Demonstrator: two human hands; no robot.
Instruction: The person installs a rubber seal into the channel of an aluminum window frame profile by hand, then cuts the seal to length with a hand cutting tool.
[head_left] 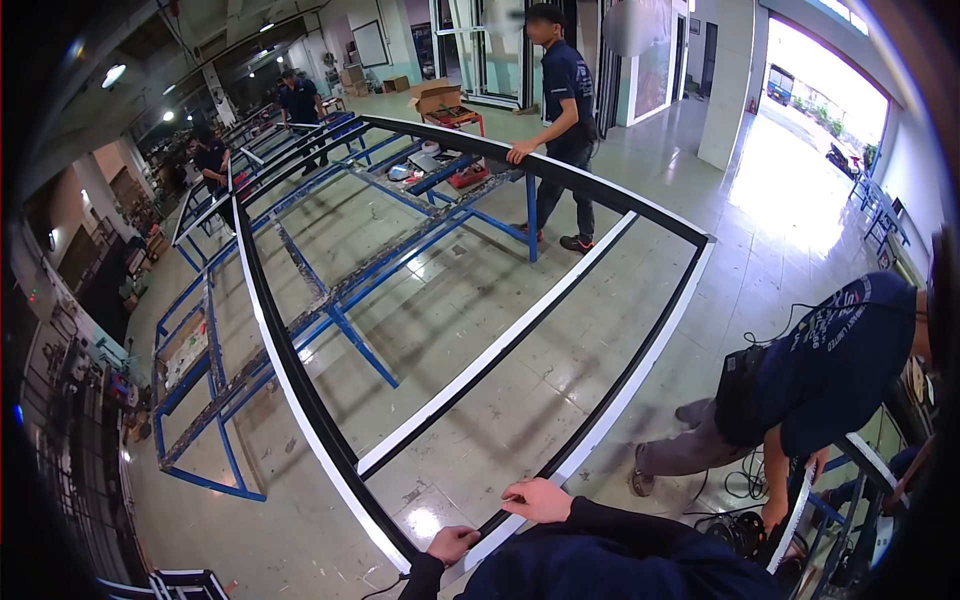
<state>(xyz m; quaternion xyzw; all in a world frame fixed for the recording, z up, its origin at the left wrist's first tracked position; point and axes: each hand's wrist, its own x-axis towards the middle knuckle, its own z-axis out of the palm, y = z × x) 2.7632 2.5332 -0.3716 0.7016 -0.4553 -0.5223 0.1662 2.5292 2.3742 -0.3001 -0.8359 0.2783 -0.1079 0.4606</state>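
Note:
A large black and white window frame point(500, 358) stretches from my body across blue metal stands point(360, 345). At its near end my left hand point(453, 543) rests with curled fingers on the frame's edge, close to the corner. To the right, my right hand point(538, 499) lies over the same near bar, its fingers bent around the edge. On the far side a person point(568, 120) stands with one hand on the long frame bar. A white crossbar point(500, 345) runs between the frame's two long sides.
At the right a bent-over person point(835, 360) handles a frame piece near cables point(745, 480). Two people point(300, 100) stand at the far left. Tools point(405, 172) and a red box point(468, 175) lie on the stands. A cardboard box point(436, 97) stands behind.

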